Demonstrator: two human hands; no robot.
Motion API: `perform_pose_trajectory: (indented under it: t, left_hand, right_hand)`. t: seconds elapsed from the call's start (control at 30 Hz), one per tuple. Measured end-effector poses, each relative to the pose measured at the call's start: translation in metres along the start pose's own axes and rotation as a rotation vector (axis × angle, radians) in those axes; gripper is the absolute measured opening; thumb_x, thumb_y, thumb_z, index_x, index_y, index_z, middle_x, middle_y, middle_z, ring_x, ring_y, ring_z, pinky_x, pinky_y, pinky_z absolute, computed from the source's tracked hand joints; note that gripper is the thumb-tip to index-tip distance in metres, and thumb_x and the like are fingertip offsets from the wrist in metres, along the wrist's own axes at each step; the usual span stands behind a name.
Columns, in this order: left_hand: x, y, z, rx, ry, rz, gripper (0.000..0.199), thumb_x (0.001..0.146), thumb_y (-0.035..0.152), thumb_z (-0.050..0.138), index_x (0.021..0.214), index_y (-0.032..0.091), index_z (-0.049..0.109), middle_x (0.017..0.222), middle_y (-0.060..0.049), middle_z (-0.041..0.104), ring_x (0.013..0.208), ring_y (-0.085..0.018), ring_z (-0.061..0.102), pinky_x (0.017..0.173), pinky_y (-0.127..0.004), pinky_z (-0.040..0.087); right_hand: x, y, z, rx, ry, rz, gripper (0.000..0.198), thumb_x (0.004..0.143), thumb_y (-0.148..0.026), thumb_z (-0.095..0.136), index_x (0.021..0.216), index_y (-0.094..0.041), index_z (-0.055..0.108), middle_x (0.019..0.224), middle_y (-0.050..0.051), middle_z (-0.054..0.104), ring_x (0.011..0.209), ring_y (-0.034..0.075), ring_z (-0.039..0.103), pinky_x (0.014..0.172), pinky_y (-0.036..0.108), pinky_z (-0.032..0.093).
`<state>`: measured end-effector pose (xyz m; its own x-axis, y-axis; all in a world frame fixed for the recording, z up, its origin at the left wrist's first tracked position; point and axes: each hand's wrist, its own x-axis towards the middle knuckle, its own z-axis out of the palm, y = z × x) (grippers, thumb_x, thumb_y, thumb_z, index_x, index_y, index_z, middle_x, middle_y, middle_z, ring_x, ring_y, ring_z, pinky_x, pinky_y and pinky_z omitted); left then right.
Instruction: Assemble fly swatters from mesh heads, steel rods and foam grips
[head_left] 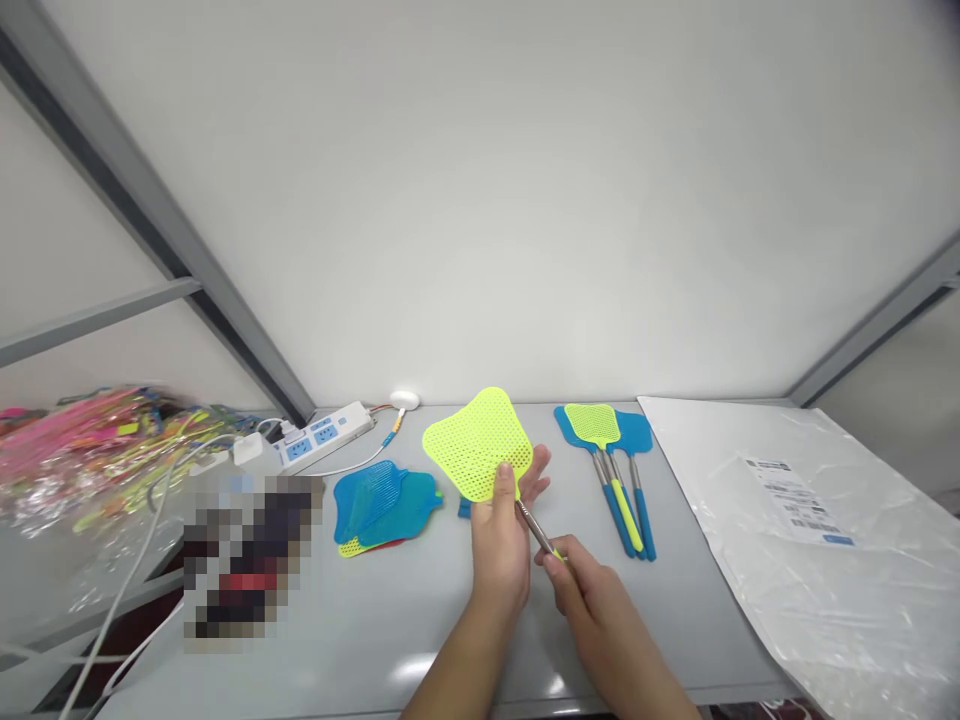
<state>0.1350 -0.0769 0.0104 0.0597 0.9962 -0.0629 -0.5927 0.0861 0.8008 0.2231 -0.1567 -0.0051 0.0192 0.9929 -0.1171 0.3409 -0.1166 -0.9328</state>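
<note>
Both hands are on one yellow-green fly swatter (478,440), raised above the table. My left hand (504,540) is closed on the lower part of its perforated head, thumb on top and fingers behind. Lower right, my right hand (581,590) wraps the handle end of the thin metal shaft (535,525). Left of the hands lie loose swatter heads (401,508), mostly blue, with a yellow one beneath. To the right lie several swatters with handles (626,510), blue and yellow-green, heads toward the wall. A blue piece (464,508) is partly hidden behind my left hand.
A white power strip (326,437) with cables and a small white device (405,400) stand at the back left. White plastic packaging (810,520) with a label covers the right side. Colourful plastic-wrapped goods (97,450) are heaped at far left, near a blurred-out patch. Grey metal frame bars flank the table.
</note>
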Motion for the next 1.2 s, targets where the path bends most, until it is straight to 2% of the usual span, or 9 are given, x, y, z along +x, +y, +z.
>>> perform_pose_trajectory:
  t: [0.1, 0.17, 0.27, 0.37, 0.43, 0.67, 0.9, 1.03, 1.2]
  left_hand:
    - [0.002, -0.013, -0.006, 0.232, -0.274, -0.151, 0.051, 0.093, 0.053, 0.047, 0.122, 0.014, 0.062, 0.133, -0.017, 0.058, 0.123, -0.030, 0.054, 0.095, -0.042, 0.047]
    - [0.000, -0.021, -0.011, 0.374, -0.380, -0.198, 0.052, 0.095, 0.054, 0.040, 0.127, 0.017, 0.059, 0.136, -0.016, 0.056, 0.119, -0.029, 0.057, 0.089, -0.041, 0.050]
    - [-0.006, -0.026, -0.019, 0.654, -0.404, -0.033, 0.042, 0.096, 0.047, 0.041, 0.122, 0.021, 0.061, 0.126, -0.011, 0.063, 0.110, -0.024, 0.061, 0.091, -0.040, 0.047]
    - [-0.011, -0.027, -0.022, 0.898, -0.448, 0.212, 0.029, 0.097, 0.036, 0.044, 0.107, 0.023, 0.067, 0.107, -0.006, 0.069, 0.102, -0.020, 0.061, 0.092, -0.036, 0.045]
    - [-0.013, -0.029, -0.022, 0.970, -0.489, 0.297, 0.027, 0.097, 0.031, 0.042, 0.101, 0.023, 0.067, 0.098, -0.004, 0.069, 0.095, -0.019, 0.061, 0.086, -0.034, 0.046]
    - [-0.014, -0.044, -0.022, 1.173, -0.627, 0.405, 0.026, 0.098, 0.024, 0.038, 0.094, 0.023, 0.064, 0.085, -0.003, 0.067, 0.081, -0.019, 0.058, 0.077, -0.035, 0.043]
    - [-0.015, -0.048, -0.019, 1.244, -0.711, 0.452, 0.022, 0.096, 0.021, 0.040, 0.098, 0.022, 0.062, 0.088, -0.005, 0.067, 0.083, -0.021, 0.057, 0.077, -0.036, 0.045]
    - [-0.016, -0.054, -0.014, 1.256, -0.735, 0.494, 0.023, 0.093, 0.020, 0.044, 0.112, 0.021, 0.059, 0.104, -0.007, 0.066, 0.095, -0.023, 0.056, 0.084, -0.038, 0.046]
    - [-0.015, -0.067, -0.004, 1.419, -0.737, 0.489, 0.045, 0.089, 0.030, 0.055, 0.132, 0.022, 0.049, 0.135, -0.011, 0.051, 0.118, -0.029, 0.047, 0.095, -0.047, 0.042]
  right_hand:
    - [-0.002, 0.011, -0.018, 0.110, 0.039, 0.055, 0.037, 0.097, -0.053, 0.027, 0.090, -0.023, 0.047, 0.055, -0.007, 0.043, 0.050, 0.014, 0.041, 0.050, 0.024, 0.030]
    - [0.000, 0.019, -0.039, 0.015, 0.176, 0.055, 0.037, 0.096, -0.053, 0.028, 0.087, -0.024, 0.049, 0.059, -0.004, 0.050, 0.054, 0.015, 0.048, 0.054, 0.025, 0.035]
    - [0.011, 0.028, -0.077, -0.283, 0.422, 0.110, 0.036, 0.096, -0.051, 0.032, 0.087, -0.024, 0.052, 0.074, 0.001, 0.061, 0.070, 0.018, 0.057, 0.062, 0.027, 0.037]
    - [0.031, 0.031, -0.105, -0.539, 0.481, 0.244, 0.035, 0.097, -0.043, 0.028, 0.096, -0.023, 0.056, 0.085, 0.005, 0.067, 0.079, 0.021, 0.061, 0.066, 0.028, 0.038]
    - [0.047, 0.032, -0.114, -0.646, 0.491, 0.305, 0.035, 0.097, -0.038, 0.027, 0.102, -0.021, 0.058, 0.091, 0.008, 0.068, 0.084, 0.023, 0.063, 0.066, 0.028, 0.038]
    - [0.092, 0.041, -0.110, -0.753, 0.460, 0.331, 0.027, 0.094, -0.026, 0.036, 0.101, -0.014, 0.058, 0.091, 0.015, 0.069, 0.085, 0.025, 0.065, 0.066, 0.029, 0.035]
    - [0.095, 0.046, -0.110, -0.775, 0.404, 0.299, 0.025, 0.092, -0.028, 0.041, 0.099, -0.013, 0.060, 0.089, 0.015, 0.070, 0.083, 0.026, 0.065, 0.064, 0.030, 0.034]
    - [0.090, 0.045, -0.113, -0.755, 0.419, 0.281, 0.029, 0.092, -0.035, 0.043, 0.103, -0.014, 0.061, 0.089, 0.014, 0.069, 0.081, 0.025, 0.064, 0.063, 0.029, 0.034]
    - [0.076, 0.049, -0.116, -0.682, 0.437, 0.236, 0.032, 0.091, -0.038, 0.044, 0.106, -0.016, 0.061, 0.080, 0.010, 0.068, 0.074, 0.022, 0.062, 0.062, 0.028, 0.035]
